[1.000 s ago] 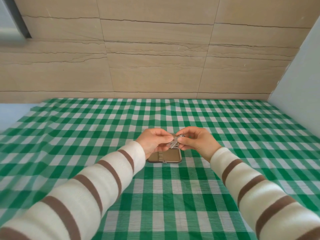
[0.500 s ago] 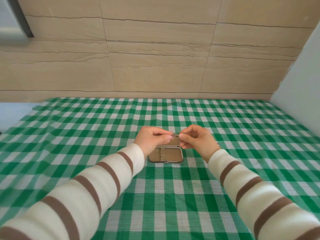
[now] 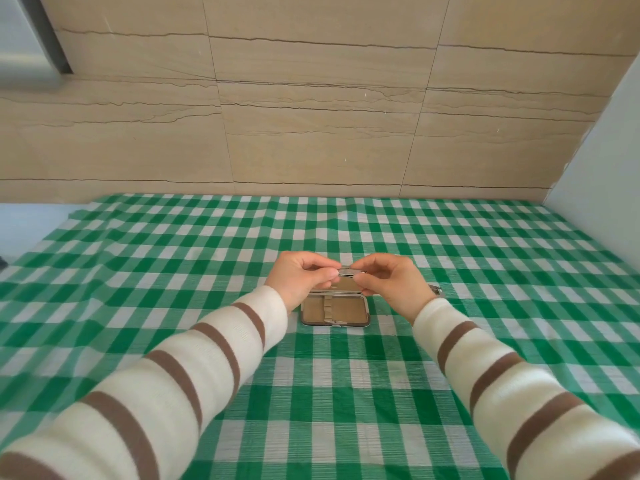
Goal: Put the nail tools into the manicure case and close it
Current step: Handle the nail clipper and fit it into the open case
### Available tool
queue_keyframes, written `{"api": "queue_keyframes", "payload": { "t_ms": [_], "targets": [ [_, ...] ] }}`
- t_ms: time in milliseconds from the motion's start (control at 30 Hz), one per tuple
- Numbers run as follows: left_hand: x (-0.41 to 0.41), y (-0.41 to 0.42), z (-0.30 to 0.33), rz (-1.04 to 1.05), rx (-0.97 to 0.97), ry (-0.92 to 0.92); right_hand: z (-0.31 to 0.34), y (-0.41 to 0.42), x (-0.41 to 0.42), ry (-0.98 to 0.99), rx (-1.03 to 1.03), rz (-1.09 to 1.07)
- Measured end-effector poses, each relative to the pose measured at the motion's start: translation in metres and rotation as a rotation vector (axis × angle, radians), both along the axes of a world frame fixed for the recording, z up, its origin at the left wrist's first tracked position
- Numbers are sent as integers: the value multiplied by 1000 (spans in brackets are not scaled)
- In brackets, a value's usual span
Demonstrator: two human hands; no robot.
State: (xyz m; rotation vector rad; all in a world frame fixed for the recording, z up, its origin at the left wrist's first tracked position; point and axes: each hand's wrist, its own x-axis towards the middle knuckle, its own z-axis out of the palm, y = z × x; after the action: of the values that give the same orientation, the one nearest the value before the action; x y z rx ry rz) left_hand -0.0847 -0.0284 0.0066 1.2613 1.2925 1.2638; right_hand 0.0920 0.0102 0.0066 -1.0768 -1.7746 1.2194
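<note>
Beige stone tiles back the scene, and below them a green-and-white checked cloth (image 3: 207, 271) covers the worktop from edge to edge. From my remote seat I see the manicure case (image 3: 334, 311) lying open near the middle of the cloth, its tan lining facing up and an elastic loop strip visible inside; the near half looks bare of tools, as far as I can tell.

Both hands hover just above the far half of the case. My left hand (image 3: 301, 277) and right hand (image 3: 391, 282) each have a pinching grip on opposite ends of a slim metal nail tool (image 3: 347, 271), thumb and forefinger closed on it, holding it roughly level. What kind of tool it is I cannot make out at this size. Another small metal piece (image 3: 436, 290) lies on the cloth just behind the right wrist, mostly hidden.

I judge this to be the loading step: a tool is being folded or lined up before going into its loop. Next, I would lower it to the lining and slide it under the elastic, which calls for one hand to steady the case while the other feeds the tip in straight. After that comes the piece by the wrist, then closing the lid.
</note>
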Motion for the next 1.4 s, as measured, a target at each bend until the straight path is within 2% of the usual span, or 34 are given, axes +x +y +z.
{"api": "queue_keyframes", "payload": {
  "t_ms": [367, 500, 833, 1067, 1400],
  "targets": [
    [-5, -1, -6, 19, -13, 87, -4, -2, -9, -313, 284, -62],
    [-8, -1, -9, 19, -33, 130, -7, -3, -12, -373, 319, -47],
    [-21, -4, -20, 25, -9, 457, -15, -3, -7, -600, 392, -13],
    [-27, -7, -27, -27, -11, 618, -16, -3, -4, -641, 380, -10],
    [-24, -7, -33, -63, -16, 666, -19, -5, -7, -646, 390, -7]
  ]
}}
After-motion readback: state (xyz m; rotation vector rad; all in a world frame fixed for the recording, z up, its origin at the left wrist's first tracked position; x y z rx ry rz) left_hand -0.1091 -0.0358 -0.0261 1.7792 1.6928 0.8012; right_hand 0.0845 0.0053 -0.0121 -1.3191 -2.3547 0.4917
